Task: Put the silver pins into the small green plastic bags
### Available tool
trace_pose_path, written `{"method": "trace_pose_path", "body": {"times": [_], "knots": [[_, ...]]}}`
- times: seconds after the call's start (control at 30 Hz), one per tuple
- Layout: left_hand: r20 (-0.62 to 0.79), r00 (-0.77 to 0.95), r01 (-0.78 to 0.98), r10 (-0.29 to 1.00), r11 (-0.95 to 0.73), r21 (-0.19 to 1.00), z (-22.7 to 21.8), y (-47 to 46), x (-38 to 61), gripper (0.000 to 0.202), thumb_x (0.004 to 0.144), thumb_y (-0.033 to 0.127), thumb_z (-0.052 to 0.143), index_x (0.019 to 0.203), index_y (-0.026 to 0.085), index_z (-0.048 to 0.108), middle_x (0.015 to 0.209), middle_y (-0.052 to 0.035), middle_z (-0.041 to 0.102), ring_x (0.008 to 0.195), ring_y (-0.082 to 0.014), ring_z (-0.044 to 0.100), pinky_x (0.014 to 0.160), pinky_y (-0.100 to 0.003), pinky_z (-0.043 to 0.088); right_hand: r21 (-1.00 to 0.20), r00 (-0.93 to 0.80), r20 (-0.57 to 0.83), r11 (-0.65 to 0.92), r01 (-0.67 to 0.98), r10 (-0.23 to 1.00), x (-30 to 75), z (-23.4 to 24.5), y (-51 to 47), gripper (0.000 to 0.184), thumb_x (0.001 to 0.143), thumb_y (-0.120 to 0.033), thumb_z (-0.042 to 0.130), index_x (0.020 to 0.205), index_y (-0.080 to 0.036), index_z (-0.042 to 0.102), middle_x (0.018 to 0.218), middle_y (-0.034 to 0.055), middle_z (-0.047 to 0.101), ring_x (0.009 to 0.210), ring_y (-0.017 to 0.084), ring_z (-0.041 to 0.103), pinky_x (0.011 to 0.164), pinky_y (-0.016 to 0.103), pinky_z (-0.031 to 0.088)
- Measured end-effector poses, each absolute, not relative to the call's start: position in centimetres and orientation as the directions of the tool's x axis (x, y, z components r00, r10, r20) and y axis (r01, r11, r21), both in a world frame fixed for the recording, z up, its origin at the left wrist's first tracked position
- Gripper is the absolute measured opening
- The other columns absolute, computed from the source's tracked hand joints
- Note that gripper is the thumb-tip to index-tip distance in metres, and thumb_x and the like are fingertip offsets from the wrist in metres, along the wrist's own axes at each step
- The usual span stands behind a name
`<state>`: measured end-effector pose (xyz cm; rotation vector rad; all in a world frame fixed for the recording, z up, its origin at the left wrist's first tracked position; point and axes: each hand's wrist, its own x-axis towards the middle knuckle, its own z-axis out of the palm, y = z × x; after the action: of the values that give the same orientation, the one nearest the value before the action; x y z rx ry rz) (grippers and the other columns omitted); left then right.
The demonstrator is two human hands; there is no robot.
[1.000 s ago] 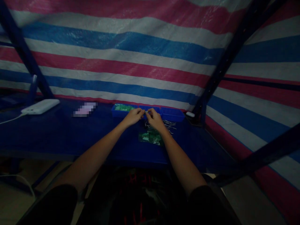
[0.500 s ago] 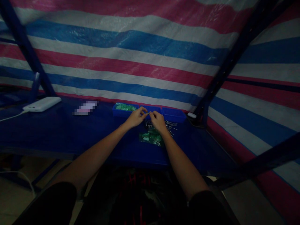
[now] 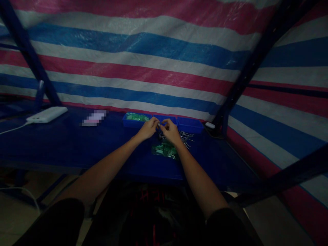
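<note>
My left hand [image 3: 149, 127] and my right hand [image 3: 170, 131] meet fingertip to fingertip in front of the blue bins. Both are closed in a pinch around something small, too tiny and dark to name. Just below my right hand lies a green plastic bag [image 3: 164, 149] with pale pieces in or on it. Several thin metal pins [image 3: 186, 136] are scattered to the right of that hand, partly hidden by it. Behind my left hand, a blue bin [image 3: 128, 123] holds green plastic packets [image 3: 137, 117].
Another blue bin [image 3: 190, 126] stands at the back right, near a small white case [image 3: 210, 125] by the frame post. On the left of the blue table [image 3: 102, 150] lie a white power bank [image 3: 47, 114] with a cable and a blurred-out phone-like object [image 3: 94, 118]. Striped sheeting [image 3: 143, 73] hangs behind.
My fingertips have shifted slightly and the fingers of my right hand are more curled. A small pale spot now shows between the hands. The things on the table stay put.
</note>
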<state>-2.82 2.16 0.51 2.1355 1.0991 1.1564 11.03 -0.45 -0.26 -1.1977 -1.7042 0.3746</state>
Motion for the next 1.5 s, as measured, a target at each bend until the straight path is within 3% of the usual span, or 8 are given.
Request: {"method": "trace_pose_path", "body": {"times": [0.2,0.5,0.87,1.17,1.5], "knots": [[0.473,0.268,0.406,0.839,-0.543,0.735,0.40,2.37,-2.77,0.016,0.087,0.026,0.034,0.082,0.017,0.046,0.066,0.0019,0.051,0.053,-0.0096,0.048,0.055,-0.023,0.039,-0.684,-0.098,0.522,0.484,0.545,0.847,10.85,-0.35,-0.52,0.022,0.071,-0.029,0.053,0.091,-0.020,0.050,0.052,-0.0080,0.045,0.047,0.010,0.044,0.048,0.021,0.032],[0.435,0.268,0.407,0.860,-0.510,0.758,0.62,2.16,-2.78,0.017,0.088,0.026,0.032,0.077,0.019,0.043,0.060,0.0031,0.050,0.051,-0.0100,0.048,0.053,-0.023,0.038,-0.685,-0.093,0.503,0.462,0.564,0.859,10.91,-0.16,-0.68,0.011,0.073,-0.027,0.049,0.082,-0.020,0.051,0.052,-0.0066,0.048,0.048,0.010,0.046,0.049,0.021,0.032],[0.437,0.296,0.465,0.850,-0.527,0.711,0.64,1.80,-2.73,0.021,0.087,0.030,0.033,0.074,0.019,0.045,0.059,0.0016,0.054,0.054,-0.0119,0.051,0.055,-0.024,0.038,-0.701,-0.057,0.505,0.448,0.554,0.861,11.04,-0.10,-0.44,0.016,0.079,-0.028,0.040,0.069,-0.019,0.049,0.055,-0.0052,0.046,0.053,0.010,0.045,0.052,0.021,0.029],[0.461,0.333,0.416,0.823,-0.567,0.711,0.31,1.88,-2.35,0.017,0.084,0.030,0.042,0.091,0.017,0.051,0.067,0.0011,0.056,0.059,-0.0117,0.053,0.057,-0.024,0.040,-0.685,-0.020,0.525,0.436,0.584,0.851,11.07,-0.09,-0.14,0.020,0.080,-0.027,0.035,0.063,-0.020,0.043,0.057,-0.0042,0.045,0.058,0.011,0.043,0.055,0.023,0.028],[0.456,0.310,0.380,0.834,-0.549,0.744,0.88,1.72,-2.62,0.020,0.079,0.029,0.050,0.093,0.015,0.051,0.071,0.0000,0.055,0.056,-0.0103,0.050,0.056,-0.024,0.041,-0.639,0.012,0.566,0.429,0.639,0.824,11.30,-0.08,0.10,0.028,0.085,-0.032,0.032,0.060,-0.021,0.037,0.054,-0.0039,0.040,0.054,0.011,0.039,0.053,0.024,0.024]]}}
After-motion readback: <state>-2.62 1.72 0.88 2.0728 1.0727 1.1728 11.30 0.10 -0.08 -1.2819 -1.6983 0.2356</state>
